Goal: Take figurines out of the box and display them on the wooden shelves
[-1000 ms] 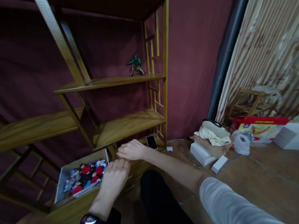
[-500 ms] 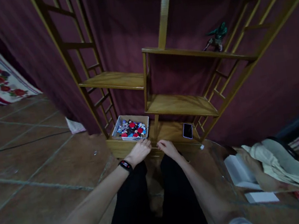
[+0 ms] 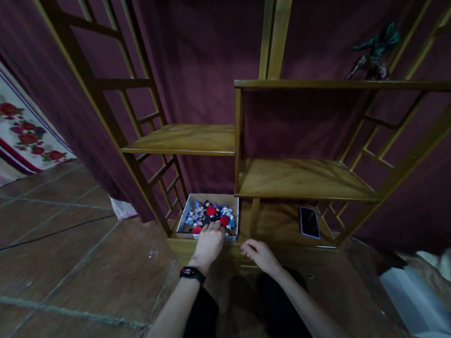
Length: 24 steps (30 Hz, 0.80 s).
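My left hand (image 3: 212,239), with a black wrist band, reaches over the near wall of a shallow cardboard box (image 3: 182,228). Its fingers stretch down onto the small figurines (image 3: 203,212) inside, which are blue, white, black and red. The fingertips are partly lost among them, but no figurine shows in the hand's grip. To the right of the box, my right hand (image 3: 260,254) hovers in front of the shelf's base. Its fingers are curled in, and what they hold, if anything, is hidden.
A wooden display shelf (image 3: 187,136) with stepped boards rises before me. A phone (image 3: 309,222) lies on its lowest board, at the right. A dark green figure (image 3: 377,52) stands on the upper right board. White boxes (image 3: 415,299) and cloth lie on the floor at right.
My left hand has moved forward from in front of the box to the figurines inside it. My right hand stays by the shelf base. The view has shifted nearer to the shelf.
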Tool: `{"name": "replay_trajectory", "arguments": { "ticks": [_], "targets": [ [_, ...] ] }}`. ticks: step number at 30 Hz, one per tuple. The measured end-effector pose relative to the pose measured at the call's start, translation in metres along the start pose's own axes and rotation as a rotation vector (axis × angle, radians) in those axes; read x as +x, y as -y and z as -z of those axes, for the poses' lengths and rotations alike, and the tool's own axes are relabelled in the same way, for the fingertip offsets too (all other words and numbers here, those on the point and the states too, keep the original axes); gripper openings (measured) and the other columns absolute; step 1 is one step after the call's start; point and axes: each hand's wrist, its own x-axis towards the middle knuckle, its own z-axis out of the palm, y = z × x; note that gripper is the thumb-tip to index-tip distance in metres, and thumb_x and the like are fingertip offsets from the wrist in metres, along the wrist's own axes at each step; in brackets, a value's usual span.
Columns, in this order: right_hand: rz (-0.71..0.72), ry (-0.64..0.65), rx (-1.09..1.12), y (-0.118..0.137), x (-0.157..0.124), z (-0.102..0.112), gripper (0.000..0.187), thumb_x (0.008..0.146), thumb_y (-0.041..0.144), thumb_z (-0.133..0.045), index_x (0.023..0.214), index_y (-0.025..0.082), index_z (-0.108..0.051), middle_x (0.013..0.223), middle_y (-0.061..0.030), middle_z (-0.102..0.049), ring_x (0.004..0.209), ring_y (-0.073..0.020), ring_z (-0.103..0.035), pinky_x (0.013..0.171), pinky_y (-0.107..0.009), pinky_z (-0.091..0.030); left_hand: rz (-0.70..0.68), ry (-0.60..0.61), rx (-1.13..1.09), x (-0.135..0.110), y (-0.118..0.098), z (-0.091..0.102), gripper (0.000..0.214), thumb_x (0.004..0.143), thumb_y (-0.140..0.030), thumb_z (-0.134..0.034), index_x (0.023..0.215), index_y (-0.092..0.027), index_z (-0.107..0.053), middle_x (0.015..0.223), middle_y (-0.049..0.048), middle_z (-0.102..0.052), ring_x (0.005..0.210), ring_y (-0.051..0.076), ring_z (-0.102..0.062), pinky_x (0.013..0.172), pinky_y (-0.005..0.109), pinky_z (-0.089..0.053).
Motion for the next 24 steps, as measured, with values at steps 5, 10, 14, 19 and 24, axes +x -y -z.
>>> {"name": "replay_trajectory", "arguments": {
  "ticks": [5, 10, 14, 19, 24],
  "targets": [
    [0.031, -0.034, 0.022, 0.003, 0.034, -0.008, 0.027, 0.084, 0.036, -0.045, 0.08, 0.019, -0.065, 0.071, -0.0015, -0.066, 0.064, -0.0125, -0.059, 0.059, -0.021, -0.043, 0.226, -0.024, -0.063, 0.016, 0.036, -0.021, 0.028, 0.087, -0.022, -0.036, 0.084, -0.014, -0.062, 0.09, 0.0126, -0.062, 0.088, 0.022, -0.058, 0.077, 0.032, -0.04],
    [0.052, -0.024, 0.048, 0.005, 0.073, -0.022, 0.023, 0.083, 0.031, -0.046, 0.082, 0.019, -0.065, 0.073, -0.0007, -0.068, 0.065, -0.0118, -0.059, 0.061, -0.021, -0.043, 0.515, -0.042, -0.165, 0.03, 0.069, -0.043, 0.032, 0.087, -0.032, -0.036, 0.093, -0.018, -0.064, 0.1, 0.0116, -0.064, 0.093, 0.022, -0.059, 0.076, 0.029, -0.042],
    [0.057, -0.001, 0.045, 0.011, 0.104, -0.033, 0.02, 0.083, 0.03, -0.048, 0.086, 0.02, -0.066, 0.074, 0.0003, -0.068, 0.065, -0.0113, -0.059, 0.061, -0.021, -0.043, 0.842, 0.017, -0.299, 0.036, 0.096, -0.055, 0.035, 0.084, -0.038, -0.039, 0.104, -0.022, -0.063, 0.099, 0.012, -0.066, 0.09, 0.025, -0.062, 0.068, 0.03, -0.043],
    [0.042, 0.05, 0.119, 0.012, 0.134, -0.048, 0.02, 0.082, 0.025, -0.048, 0.086, 0.019, -0.066, 0.076, -0.0008, -0.067, 0.065, -0.0106, -0.058, 0.06, -0.02, -0.044, 0.957, 0.095, -0.415, 0.044, 0.108, -0.069, 0.041, 0.081, -0.047, -0.041, 0.107, -0.022, -0.061, 0.095, 0.0123, -0.067, 0.089, 0.027, -0.062, 0.065, 0.03, -0.043],
    [-0.071, 0.084, 0.194, 0.001, 0.151, -0.063, 0.019, 0.081, 0.024, -0.047, 0.085, 0.018, -0.064, 0.077, -0.001, -0.066, 0.059, -0.0096, -0.057, 0.054, -0.019, -0.044, 0.878, 0.026, -0.263, 0.052, 0.102, -0.076, 0.04, 0.083, -0.044, -0.037, 0.104, -0.019, -0.06, 0.097, 0.0136, -0.064, 0.088, 0.025, -0.061, 0.065, 0.03, -0.044]
  ]
}}
